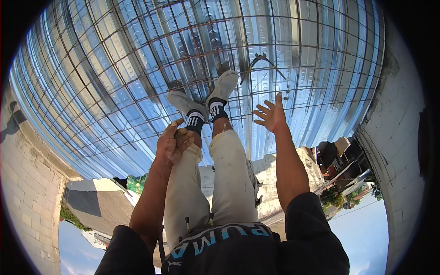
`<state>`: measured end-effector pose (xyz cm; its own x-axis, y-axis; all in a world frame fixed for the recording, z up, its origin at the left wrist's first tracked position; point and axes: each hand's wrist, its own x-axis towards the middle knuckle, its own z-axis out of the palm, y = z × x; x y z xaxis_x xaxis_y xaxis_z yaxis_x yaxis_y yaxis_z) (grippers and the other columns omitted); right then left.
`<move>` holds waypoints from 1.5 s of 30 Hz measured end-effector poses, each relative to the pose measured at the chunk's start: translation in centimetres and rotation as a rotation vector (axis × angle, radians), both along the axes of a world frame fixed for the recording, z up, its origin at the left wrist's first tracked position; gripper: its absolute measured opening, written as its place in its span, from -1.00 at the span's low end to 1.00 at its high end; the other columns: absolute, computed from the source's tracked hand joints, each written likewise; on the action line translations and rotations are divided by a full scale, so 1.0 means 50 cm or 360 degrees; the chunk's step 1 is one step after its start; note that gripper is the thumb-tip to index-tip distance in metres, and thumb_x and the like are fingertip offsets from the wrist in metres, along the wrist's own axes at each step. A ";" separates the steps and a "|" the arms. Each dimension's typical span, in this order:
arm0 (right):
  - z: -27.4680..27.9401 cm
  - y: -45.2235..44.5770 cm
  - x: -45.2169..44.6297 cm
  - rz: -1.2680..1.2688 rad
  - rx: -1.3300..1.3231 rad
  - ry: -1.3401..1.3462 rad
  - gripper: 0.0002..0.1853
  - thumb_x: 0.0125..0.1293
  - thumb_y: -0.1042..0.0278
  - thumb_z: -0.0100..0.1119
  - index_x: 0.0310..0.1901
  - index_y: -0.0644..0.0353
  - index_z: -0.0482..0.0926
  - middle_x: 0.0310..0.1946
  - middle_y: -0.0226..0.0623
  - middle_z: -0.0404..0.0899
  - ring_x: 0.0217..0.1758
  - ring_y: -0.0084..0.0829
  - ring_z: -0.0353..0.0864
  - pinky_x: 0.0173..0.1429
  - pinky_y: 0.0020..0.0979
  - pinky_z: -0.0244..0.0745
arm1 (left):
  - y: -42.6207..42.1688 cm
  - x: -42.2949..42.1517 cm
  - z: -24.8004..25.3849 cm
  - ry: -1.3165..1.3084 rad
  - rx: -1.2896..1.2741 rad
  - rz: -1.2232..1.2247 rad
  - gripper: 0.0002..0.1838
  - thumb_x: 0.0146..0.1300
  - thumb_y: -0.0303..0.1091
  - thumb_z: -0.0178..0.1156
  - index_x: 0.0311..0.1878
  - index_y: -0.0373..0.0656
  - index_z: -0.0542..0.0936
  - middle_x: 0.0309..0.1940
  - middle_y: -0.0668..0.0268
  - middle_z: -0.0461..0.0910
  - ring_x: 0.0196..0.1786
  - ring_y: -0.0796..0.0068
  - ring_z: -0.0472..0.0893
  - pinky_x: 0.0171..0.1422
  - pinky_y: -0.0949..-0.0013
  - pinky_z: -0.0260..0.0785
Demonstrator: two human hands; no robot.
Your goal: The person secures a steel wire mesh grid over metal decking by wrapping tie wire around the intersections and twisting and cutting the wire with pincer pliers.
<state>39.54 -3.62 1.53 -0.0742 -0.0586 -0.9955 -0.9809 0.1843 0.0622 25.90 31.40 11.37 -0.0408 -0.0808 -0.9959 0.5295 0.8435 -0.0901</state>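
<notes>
My left hand [173, 143] is in front of my left shin, its fingers curled in toward the thumb. Whatever it may hold is too small to make out. To the right, my right hand [271, 114] hovers over the metal decking with its fingers spread and nothing in it. Beyond that hand, a pair of pincers [261, 58] with dark, splayed handles lies on the steel rebar mesh [192, 56]. The mesh rests over shiny corrugated metal decking [270, 85]. My grey shoes [224, 85] stand on the mesh between and beyond my hands.
Block walls [34, 183] rise on the left, with a grey wall [403, 137] on the right. Behind the decking edge lie a green bag [136, 184] and a jumble of dark items [331, 158]. Crossing bars run all around my feet.
</notes>
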 end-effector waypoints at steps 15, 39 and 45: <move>-0.043 -0.262 0.187 -0.0651 -0.0976 -0.0538 -0.84 0.56 0.29 -0.09 -0.16 0.12 0.46 -0.58 -0.53 0.09 -0.67 -0.55 0.01 -0.57 -0.42 0.04 | -0.067 0.033 0.018 0.0107 -0.0349 -0.0840 -0.54 0.46 -0.06 0.16 0.24 -0.18 0.49 -0.38 0.38 0.60 -0.22 0.41 0.71 -0.12 0.33 0.62; 0.215 -0.230 -0.453 0.0909 -0.1677 -0.0634 -0.63 0.50 0.35 -0.01 0.23 0.27 0.58 -0.29 -0.39 0.61 -0.58 -0.67 0.30 -0.48 -0.51 0.28 | 0.162 0.155 -0.397 -0.0423 0.0267 -0.1838 -0.71 0.44 -0.07 0.17 -0.06 -0.10 0.57 -0.36 0.42 0.59 -0.40 0.63 0.57 -0.41 0.50 0.39; -0.061 -0.071 -0.581 0.0461 -0.1338 -0.0615 -0.68 0.48 0.40 -0.01 0.16 0.26 0.61 -0.52 -0.45 0.47 -0.48 -0.64 0.37 -0.34 -0.48 0.35 | 0.031 0.153 -0.562 -0.1157 0.0112 -0.2499 -0.66 0.44 -0.11 0.17 -0.20 -0.24 0.65 -0.53 0.44 0.53 -0.44 0.62 0.51 -0.40 0.42 0.32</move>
<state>10.48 -7.16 -1.50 0.3785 -0.7270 -0.5728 -0.9205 -0.2307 -0.3154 33.57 32.97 -16.71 0.3912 -0.3662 -0.8443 0.6955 -0.4832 0.5318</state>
